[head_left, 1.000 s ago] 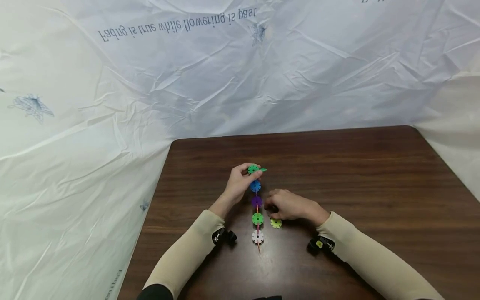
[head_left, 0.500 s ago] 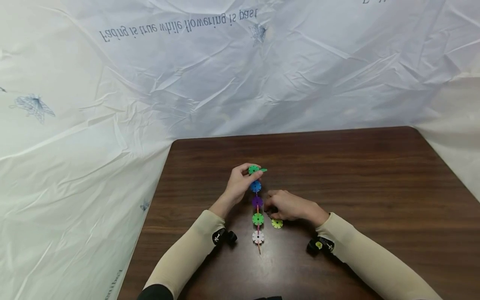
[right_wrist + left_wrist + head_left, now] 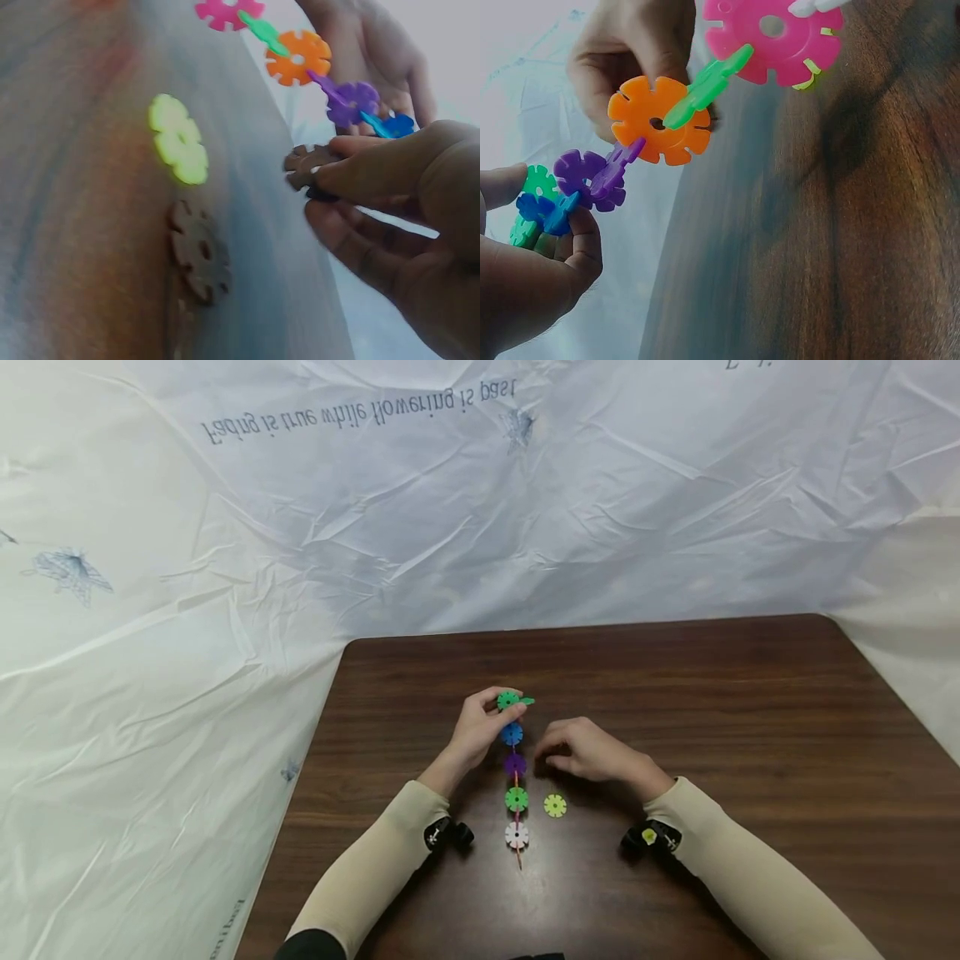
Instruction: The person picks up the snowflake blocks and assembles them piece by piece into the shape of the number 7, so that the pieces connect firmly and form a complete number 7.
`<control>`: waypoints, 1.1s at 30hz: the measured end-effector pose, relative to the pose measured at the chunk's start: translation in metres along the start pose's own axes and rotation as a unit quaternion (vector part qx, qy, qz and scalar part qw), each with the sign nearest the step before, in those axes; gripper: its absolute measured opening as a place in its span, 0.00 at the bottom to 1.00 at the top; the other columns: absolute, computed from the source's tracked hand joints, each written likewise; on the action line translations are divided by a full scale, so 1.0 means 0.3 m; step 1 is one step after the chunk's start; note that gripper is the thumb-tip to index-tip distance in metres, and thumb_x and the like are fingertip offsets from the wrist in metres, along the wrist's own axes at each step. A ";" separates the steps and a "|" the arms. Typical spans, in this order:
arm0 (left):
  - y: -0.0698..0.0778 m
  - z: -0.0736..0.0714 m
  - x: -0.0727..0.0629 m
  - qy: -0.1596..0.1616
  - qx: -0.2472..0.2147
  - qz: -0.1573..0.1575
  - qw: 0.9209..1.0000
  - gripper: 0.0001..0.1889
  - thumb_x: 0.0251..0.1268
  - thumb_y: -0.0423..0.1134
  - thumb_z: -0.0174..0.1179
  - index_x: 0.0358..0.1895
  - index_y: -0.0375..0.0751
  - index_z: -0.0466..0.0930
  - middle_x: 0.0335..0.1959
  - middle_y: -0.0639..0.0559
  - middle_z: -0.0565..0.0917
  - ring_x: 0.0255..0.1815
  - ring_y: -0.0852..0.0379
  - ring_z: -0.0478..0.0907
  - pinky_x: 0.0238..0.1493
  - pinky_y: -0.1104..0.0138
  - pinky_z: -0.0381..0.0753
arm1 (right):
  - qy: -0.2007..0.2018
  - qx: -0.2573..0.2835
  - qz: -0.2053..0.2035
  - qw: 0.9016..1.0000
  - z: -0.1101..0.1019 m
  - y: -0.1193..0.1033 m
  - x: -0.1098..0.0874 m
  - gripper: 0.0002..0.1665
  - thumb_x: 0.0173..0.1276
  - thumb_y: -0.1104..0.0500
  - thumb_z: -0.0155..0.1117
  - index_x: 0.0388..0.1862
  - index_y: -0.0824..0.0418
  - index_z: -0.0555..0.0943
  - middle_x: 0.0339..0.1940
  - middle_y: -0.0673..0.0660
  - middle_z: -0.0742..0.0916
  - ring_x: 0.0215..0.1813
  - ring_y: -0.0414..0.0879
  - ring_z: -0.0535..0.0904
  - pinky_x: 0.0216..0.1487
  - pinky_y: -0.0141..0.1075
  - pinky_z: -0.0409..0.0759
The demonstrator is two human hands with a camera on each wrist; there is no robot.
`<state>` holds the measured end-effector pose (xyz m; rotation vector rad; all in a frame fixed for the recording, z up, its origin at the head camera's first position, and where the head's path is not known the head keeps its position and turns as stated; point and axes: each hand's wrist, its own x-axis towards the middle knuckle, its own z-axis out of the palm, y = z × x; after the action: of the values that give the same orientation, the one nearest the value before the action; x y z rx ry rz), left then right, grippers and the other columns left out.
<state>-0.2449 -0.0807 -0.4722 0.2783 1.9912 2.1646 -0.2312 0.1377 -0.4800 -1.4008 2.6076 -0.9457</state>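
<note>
A chain of notched plastic discs runs away from me down the table. My left hand [image 3: 476, 722] pinches its far end, at the green disc [image 3: 507, 700] beside a blue disc [image 3: 512, 733]. Further along the chain are a purple disc [image 3: 583, 178], an orange disc [image 3: 660, 120], a pink disc [image 3: 772, 30] and a white disc [image 3: 517, 836]. To the right of the chain, my right hand [image 3: 588, 749] pinches a brown disc [image 3: 304, 166] between thumb and fingers; something dark shows just beneath it.
A loose yellow disc [image 3: 555, 806] lies right of the chain, on the dark wooden table [image 3: 712, 710]. Another brown disc [image 3: 201, 251] appears near it in the right wrist view. A pale printed sheet [image 3: 450, 510] hangs behind the table.
My right hand has lifted away from beside the yellow disc and shifted slightly farther from me, uncovering that disc. My left hand keeps its place on the chain.
</note>
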 end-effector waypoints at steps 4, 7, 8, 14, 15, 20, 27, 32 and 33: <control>0.003 -0.005 -0.003 -0.009 0.004 0.002 1.000 0.20 0.67 0.33 0.61 0.58 0.24 0.75 0.45 0.45 0.81 0.49 0.35 0.79 0.42 0.68 0.82 | 0.061 0.027 0.007 0.998 -0.020 0.010 0.006 0.10 0.63 0.65 0.69 0.42 0.57 0.88 0.40 0.47 0.87 0.39 0.37 0.82 0.37 0.35 0.83; 0.003 -0.004 -0.006 -0.011 0.007 0.007 1.000 0.19 0.67 0.33 0.61 0.57 0.24 0.75 0.46 0.46 0.81 0.49 0.37 0.80 0.42 0.68 0.82 | 0.107 0.046 0.019 0.993 -0.034 0.012 0.007 0.10 0.63 0.65 0.69 0.42 0.55 0.88 0.39 0.47 0.87 0.38 0.37 0.83 0.36 0.35 0.83; 0.003 -0.004 -0.006 -0.011 0.008 0.008 1.000 0.19 0.67 0.33 0.61 0.57 0.24 0.75 0.45 0.46 0.81 0.49 0.37 0.80 0.42 0.68 0.82 | 0.121 0.053 0.026 0.991 -0.039 0.012 0.006 0.10 0.63 0.65 0.70 0.42 0.54 0.88 0.39 0.47 0.87 0.38 0.37 0.83 0.36 0.35 0.83; 0.007 0.001 -0.004 -0.018 0.008 0.013 1.000 0.19 0.68 0.35 0.62 0.55 0.25 0.76 0.41 0.48 0.82 0.44 0.42 0.82 0.39 0.68 0.82 | 0.193 0.118 0.107 0.968 -0.073 -0.004 0.004 0.09 0.64 0.62 0.70 0.43 0.54 0.87 0.38 0.51 0.87 0.39 0.42 0.83 0.42 0.36 0.84; 0.008 0.002 -0.004 -0.018 0.008 0.013 1.000 0.19 0.68 0.35 0.62 0.56 0.24 0.76 0.41 0.49 0.82 0.43 0.45 0.83 0.39 0.68 0.82 | 0.201 0.128 0.120 0.964 -0.078 -0.009 0.006 0.09 0.64 0.62 0.69 0.44 0.55 0.87 0.38 0.52 0.87 0.39 0.44 0.83 0.43 0.37 0.84; 0.013 0.006 -0.006 -0.026 0.008 0.008 1.000 0.20 0.68 0.35 0.62 0.56 0.23 0.74 0.44 0.49 0.80 0.41 0.55 0.83 0.41 0.69 0.82 | 0.222 0.157 0.155 0.950 -0.109 -0.049 0.021 0.10 0.65 0.66 0.67 0.45 0.64 0.86 0.39 0.61 0.86 0.41 0.53 0.83 0.46 0.47 0.84; 0.015 0.005 -0.008 -0.029 0.009 0.011 0.999 0.20 0.66 0.34 0.63 0.57 0.24 0.74 0.43 0.49 0.81 0.48 0.38 0.81 0.44 0.65 0.83 | 0.233 0.155 0.157 0.947 -0.157 -0.135 0.036 0.09 0.64 0.71 0.66 0.44 0.71 0.84 0.39 0.65 0.86 0.40 0.54 0.83 0.46 0.49 0.83; 0.013 0.001 -0.009 -0.030 0.013 0.018 0.999 0.17 0.66 0.34 0.63 0.54 0.29 0.77 0.43 0.50 0.81 0.51 0.28 0.77 0.45 0.64 0.83 | 0.237 0.153 0.155 0.947 -0.159 -0.131 0.041 0.08 0.65 0.70 0.66 0.43 0.70 0.83 0.39 0.65 0.86 0.40 0.53 0.83 0.47 0.46 0.84; 0.014 0.001 -0.009 -0.031 0.015 0.019 0.999 0.17 0.66 0.34 0.63 0.54 0.29 0.77 0.43 0.50 0.81 0.52 0.27 0.76 0.45 0.64 0.83 | 0.239 0.154 0.154 0.946 -0.157 -0.123 0.042 0.08 0.65 0.70 0.66 0.43 0.70 0.83 0.40 0.64 0.86 0.40 0.53 0.83 0.47 0.45 0.84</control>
<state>-0.2424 -0.0816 -0.4680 0.3853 2.0019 2.1242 -0.2254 0.1364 -0.4192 -0.7306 2.6973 -1.7157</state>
